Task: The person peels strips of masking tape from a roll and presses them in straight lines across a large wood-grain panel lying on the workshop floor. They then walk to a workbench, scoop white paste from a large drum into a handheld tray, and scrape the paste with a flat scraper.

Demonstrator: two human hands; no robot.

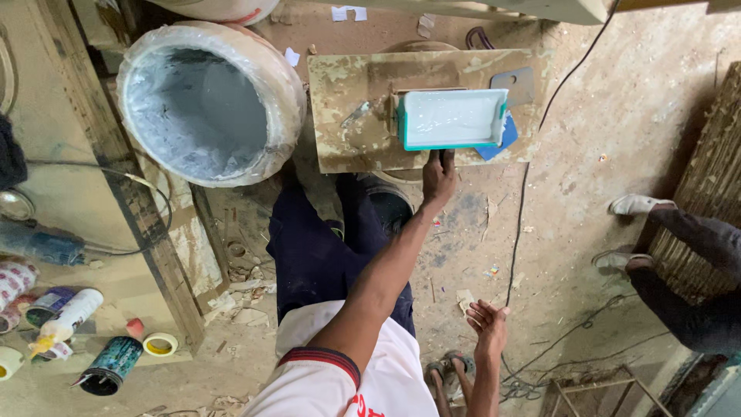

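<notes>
Down below me, my left hand [438, 176] reaches out to the near edge of a white rectangular tray with a teal rim [454, 118], fingers curled onto a dark handle there; whether they close fully round it I cannot tell. The tray sits on a glue-smeared wooden board [347, 85], and a blue flat piece [500, 141] pokes out from under its right corner. A grey scraper blade [515, 83] lies on the board just beyond the tray. My right hand [488, 320] hangs free over the dusty floor [602, 116], fingers loosely spread, holding nothing.

Left of the board stands a big round drum lined with whitish plastic [210, 100], its inside pale and grey. On the bench [54, 177] at the far left, a cluster of packages: a white squeeze bottle with a yellow nozzle [65, 318], a dark teal patterned can lying on its side [113, 364], a roll of tape with a yellow core [160, 344], and a red-and-white printed wrapper [14, 279] cut off by the edge. Their labels are too small to make out.

A black cable [519, 224] runs across the floor. At the right another person's leg and sandalled feet [634, 205] show, the rest cut off.
</notes>
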